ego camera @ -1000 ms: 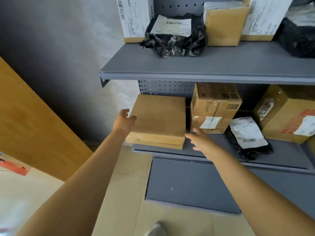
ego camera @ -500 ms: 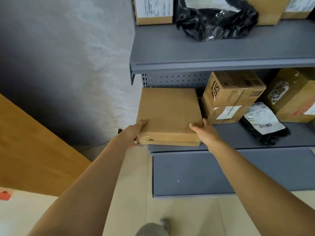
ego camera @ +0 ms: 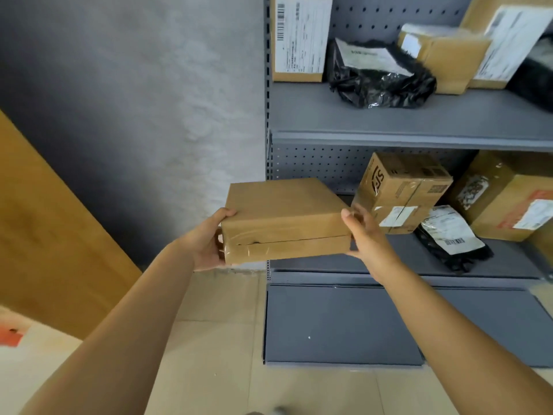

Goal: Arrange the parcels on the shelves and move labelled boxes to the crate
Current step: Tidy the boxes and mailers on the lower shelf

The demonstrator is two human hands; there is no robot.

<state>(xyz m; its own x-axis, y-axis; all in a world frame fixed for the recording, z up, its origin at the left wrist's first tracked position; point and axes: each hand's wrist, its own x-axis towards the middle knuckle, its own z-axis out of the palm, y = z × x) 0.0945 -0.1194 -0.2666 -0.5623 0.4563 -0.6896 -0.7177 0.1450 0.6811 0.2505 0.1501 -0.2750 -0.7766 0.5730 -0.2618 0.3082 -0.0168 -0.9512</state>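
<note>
Flat box (ego camera: 284,217) between 2 hands, left of shelf (ego camera: 419,139).

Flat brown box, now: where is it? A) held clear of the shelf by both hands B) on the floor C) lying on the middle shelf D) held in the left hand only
A: the flat brown box sits between the left hand and right hand, out past the middle shelf edge.

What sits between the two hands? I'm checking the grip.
In the head view, only the flat brown box spans between left hand and right hand.
</note>
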